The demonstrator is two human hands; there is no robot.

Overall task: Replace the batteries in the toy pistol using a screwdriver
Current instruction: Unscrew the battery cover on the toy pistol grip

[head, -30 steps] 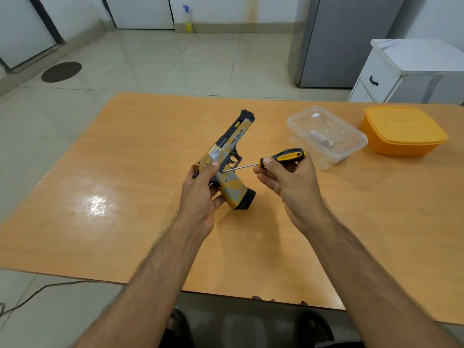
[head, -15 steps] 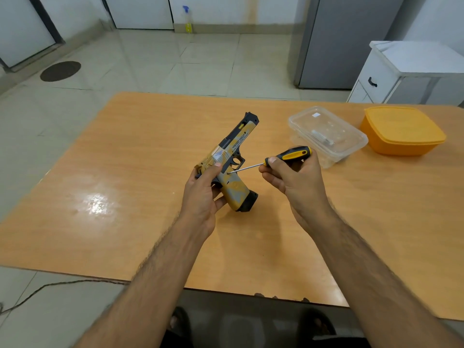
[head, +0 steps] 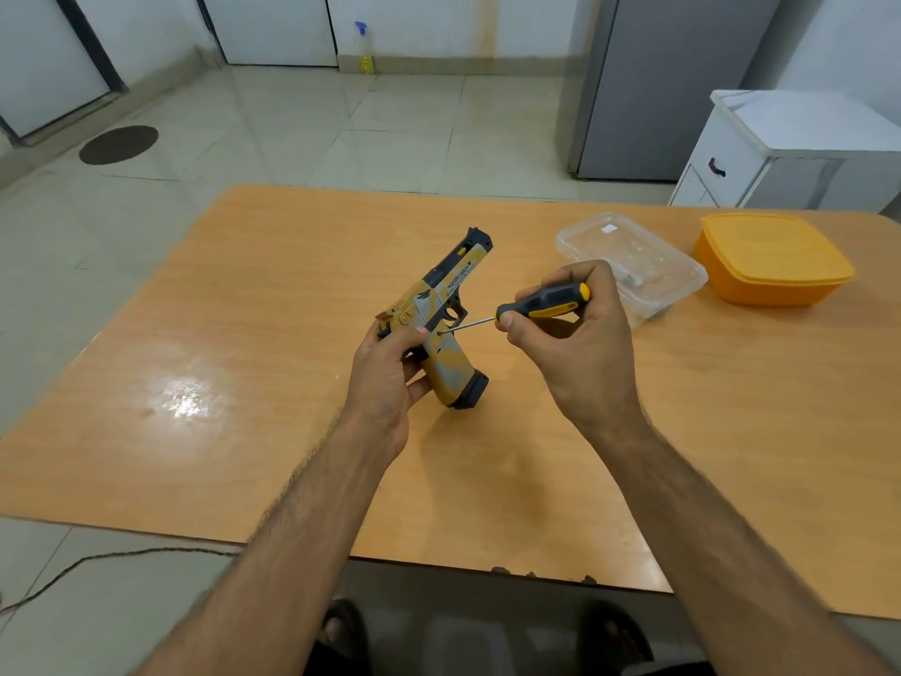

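Observation:
A yellow, grey and black toy pistol (head: 446, 304) stands tilted on the wooden table (head: 244, 334), barrel pointing up and away, black grip base on the tabletop. My left hand (head: 390, 368) grips its rear and upper grip, thumb across the side. My right hand (head: 575, 339) holds a screwdriver (head: 543, 304) by its black and yellow handle. Its thin metal shaft points left, and the tip touches the pistol's side just above the grip.
A clear plastic box (head: 634, 261) with a small item inside lies behind my right hand. An orange lidded container (head: 773, 258) sits at the far right. A white cabinet (head: 780, 148) and grey fridge (head: 668, 80) stand beyond the table.
The screwdriver tip has come in from the trigger area to the pistol's side above the grip. My right hand has wrapped more fully round the handle.

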